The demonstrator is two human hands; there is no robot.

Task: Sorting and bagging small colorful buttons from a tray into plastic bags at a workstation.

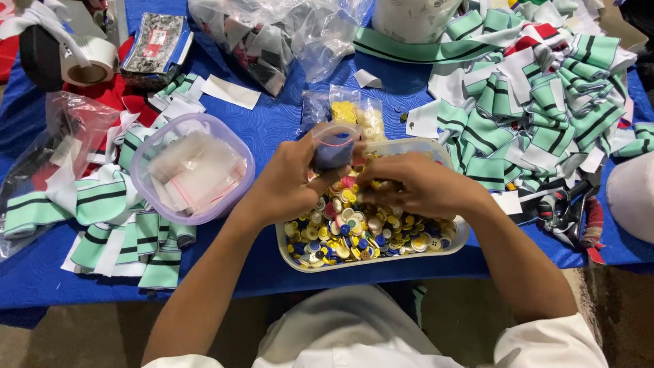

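Note:
A clear plastic tray [460, 240] full of mixed coloured buttons [354, 232] sits at the front edge of the blue table. My left hand [286, 180] holds a small clear zip bag [334, 145] with dark blue buttons in it, just above the tray's far left corner. My right hand [415, 182] rests palm down in the buttons, fingertips pinched together near the bag's mouth. What the fingertips hold is hidden.
A round clear tub [235, 140] with small zip bags stands to the left. Green-and-white striped fabric pieces lie in piles at the left [129, 232] and right [545, 109]. Bags of buttons [354, 112], a tape roll [85, 61] and pliers [565, 208] lie around.

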